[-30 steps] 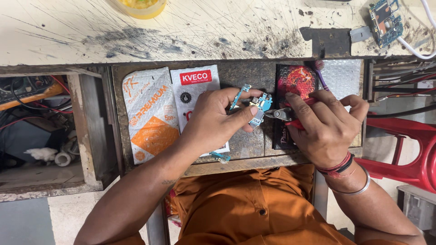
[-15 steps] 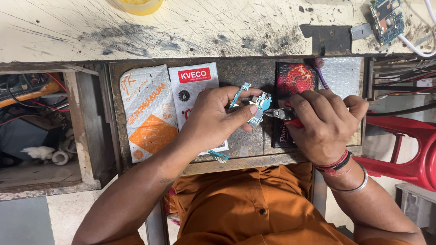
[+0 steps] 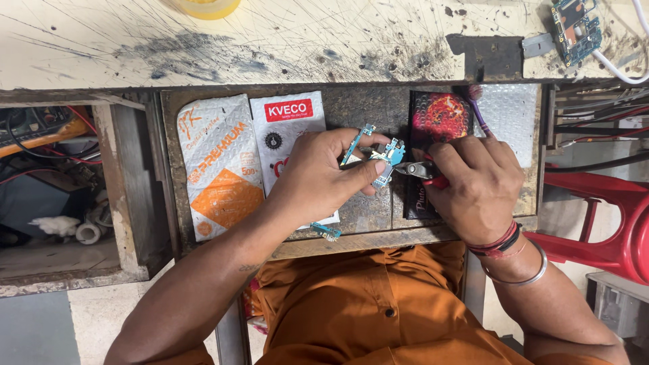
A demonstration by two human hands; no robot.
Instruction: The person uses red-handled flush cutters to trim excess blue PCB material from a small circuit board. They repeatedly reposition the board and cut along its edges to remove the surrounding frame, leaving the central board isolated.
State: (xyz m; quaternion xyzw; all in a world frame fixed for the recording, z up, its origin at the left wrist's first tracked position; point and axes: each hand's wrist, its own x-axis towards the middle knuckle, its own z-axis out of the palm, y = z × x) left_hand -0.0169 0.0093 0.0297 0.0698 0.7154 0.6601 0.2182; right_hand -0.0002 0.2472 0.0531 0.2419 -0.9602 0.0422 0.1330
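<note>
My left hand (image 3: 323, 177) pinches a small blue-green circuit board (image 3: 385, 157) over an open wooden drawer (image 3: 351, 233). My right hand (image 3: 476, 186) grips red-handled metal pliers (image 3: 418, 169), and their jaws touch the right edge of the board. A thin purple brush (image 3: 478, 115) sticks up from behind my right hand's fingers. Another small blue board piece (image 3: 326, 232) lies near the drawer's front edge under my left wrist.
In the drawer lie a white and orange pouch (image 3: 220, 165), a white and red packet (image 3: 284, 128), a dark red packet (image 3: 439, 115) and bubble wrap (image 3: 510, 111). The scratched worktop (image 3: 270, 40) holds a larger circuit board (image 3: 574, 27) and yellow tape (image 3: 206, 7). A red chair (image 3: 608, 223) stands at right.
Both hands stay almost still; the pliers' jaws have closed in slightly on the board's right edge.
</note>
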